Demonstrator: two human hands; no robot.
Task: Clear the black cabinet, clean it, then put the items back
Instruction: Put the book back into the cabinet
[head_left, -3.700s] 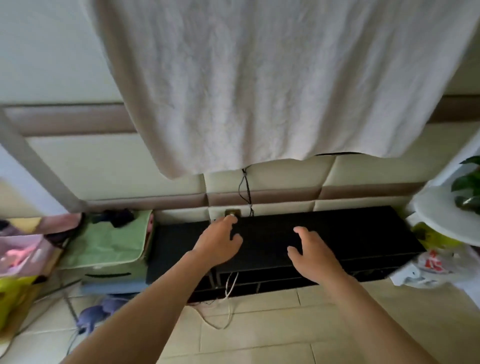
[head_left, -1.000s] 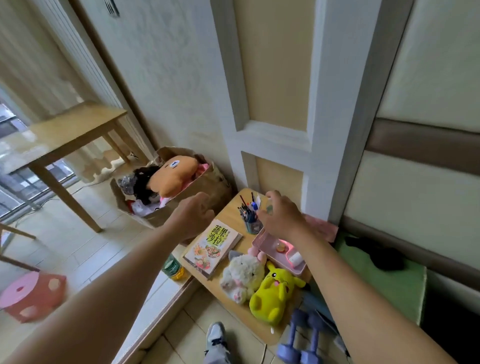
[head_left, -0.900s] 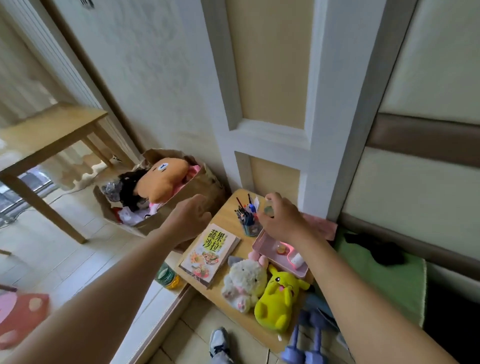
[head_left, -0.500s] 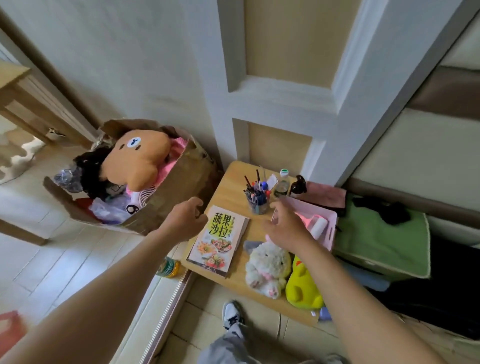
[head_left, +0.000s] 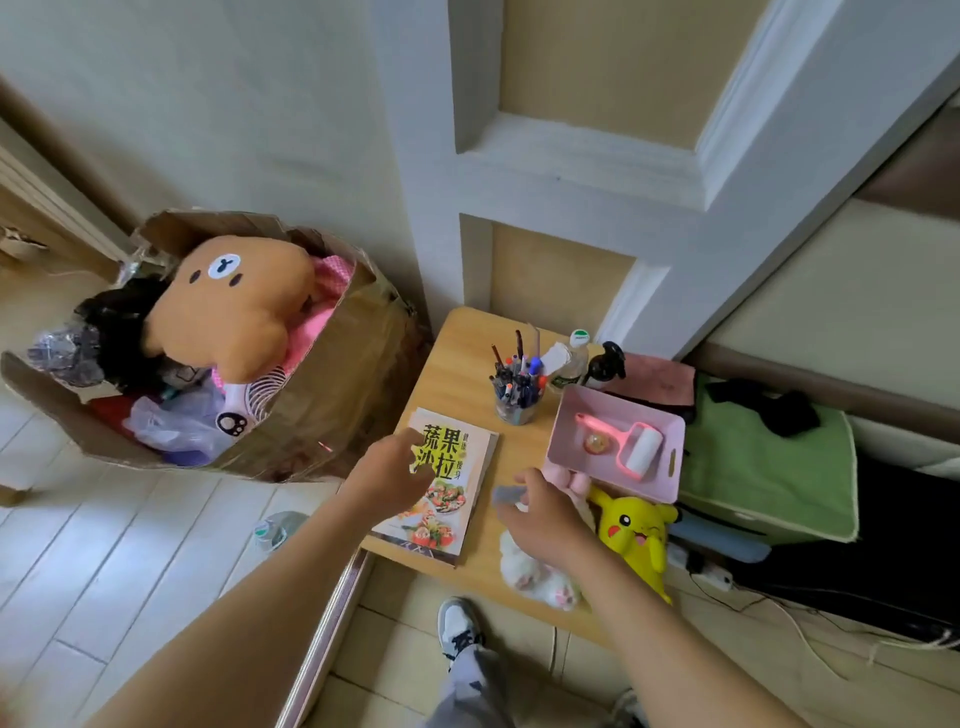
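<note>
A low wooden table (head_left: 457, 358) holds a cookbook (head_left: 449, 486), a cup of pens (head_left: 517, 392), a clear bottle (head_left: 571, 358), a black spray bottle (head_left: 605, 364) and a pink tray (head_left: 566, 426) with a lint roller (head_left: 636, 449). A white plush toy (head_left: 540, 582) and a yellow plush toy (head_left: 636, 530) lie at the table's front. My left hand (head_left: 387, 480) hovers over the cookbook's left edge, fingers loosely curled, holding nothing. My right hand (head_left: 540, 514) curls over the white plush's head, its grey ear between thumb and fingers. The black cabinet (head_left: 904, 519) shows at the right edge.
A cardboard box (head_left: 332, 395) stuffed with a brown bear plush (head_left: 234, 306) and bags stands left of the table. A green storage box (head_left: 769, 467) sits between table and cabinet. A bottle (head_left: 272, 527) lies on the floor. My shoe (head_left: 457, 626) is below the table; cables trail at lower right.
I turned from the bare cabinet top to the side table. My right hand moved from the pen cup and pink tray down onto the white plush. My left hand moved over the cookbook.
</note>
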